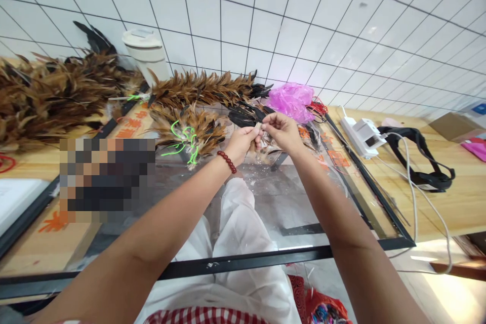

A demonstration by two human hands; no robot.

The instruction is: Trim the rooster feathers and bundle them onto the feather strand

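Observation:
Over the middle of the glass-topped table, my left hand (245, 143), with a red bead bracelet (227, 162) at its wrist, is closed in a pinch on what look like small feathers at the fingertips. My right hand (281, 130) meets it from the right, thumb and finger pressed together at the same spot; what they grip is too small to make out. Just beyond the fingers lie long black feathers (243, 115). Left of my hands is a bunch of brown feathers (207, 129) with bright green string (192, 142) on it.
A long brown feather strip (201, 87) runs along the back, near a white lidded bin (146, 50) and a pink plastic bag (291, 100). More feathers (49, 96) heap at left. A power strip (362, 136), cables and a black strap (425, 162) lie right. Black edging (250, 261) borders the glass.

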